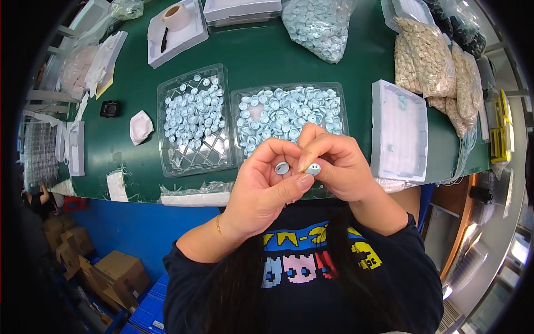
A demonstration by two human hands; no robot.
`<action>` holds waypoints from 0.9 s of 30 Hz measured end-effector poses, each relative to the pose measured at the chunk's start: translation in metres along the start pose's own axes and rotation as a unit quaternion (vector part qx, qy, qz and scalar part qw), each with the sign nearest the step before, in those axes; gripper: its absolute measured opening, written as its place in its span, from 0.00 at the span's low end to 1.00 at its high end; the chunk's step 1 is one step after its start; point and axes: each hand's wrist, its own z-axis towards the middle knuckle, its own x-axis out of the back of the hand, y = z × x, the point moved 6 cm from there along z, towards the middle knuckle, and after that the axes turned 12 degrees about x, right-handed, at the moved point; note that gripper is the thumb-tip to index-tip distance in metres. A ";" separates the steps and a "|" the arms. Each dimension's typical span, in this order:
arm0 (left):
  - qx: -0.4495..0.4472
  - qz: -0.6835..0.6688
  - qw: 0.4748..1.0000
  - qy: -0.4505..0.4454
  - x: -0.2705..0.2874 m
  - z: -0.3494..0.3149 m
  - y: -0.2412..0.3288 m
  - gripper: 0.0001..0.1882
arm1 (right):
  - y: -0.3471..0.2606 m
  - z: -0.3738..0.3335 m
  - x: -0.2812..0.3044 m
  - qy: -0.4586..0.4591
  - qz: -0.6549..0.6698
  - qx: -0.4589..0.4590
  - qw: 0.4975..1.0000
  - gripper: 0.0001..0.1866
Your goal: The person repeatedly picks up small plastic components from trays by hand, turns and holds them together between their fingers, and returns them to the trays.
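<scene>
My two hands meet over the near edge of the right-hand clear tray (236,119). Between the thumb and fingers of my right hand (340,164) is a small pale blue button-like piece (312,169) showing two dark spots. The thumb tip of my left hand (258,181) presses close to it. A second piece, a pale blue cup-shaped cap (282,167), rests within the curled left fingers, its hollow side up. Many loose pale blue caps (286,108) fill the tray behind my hands. More caps (194,114) lie heaped in the left-hand clear tray (167,161).
At right stands a white tray (389,167) with a few caps, beside bags of beige pieces (425,58). A bag of blue caps (318,28), a tape roll (176,17) and a black pen (164,40) lie farther back. Left are a white cloth-like item (141,127) and black holder (110,108).
</scene>
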 end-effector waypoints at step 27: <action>-0.009 -0.048 0.999 0.015 0.008 0.005 0.002 0.05 | -0.035 0.009 -0.007 -0.011 -0.348 0.132 0.928 0.15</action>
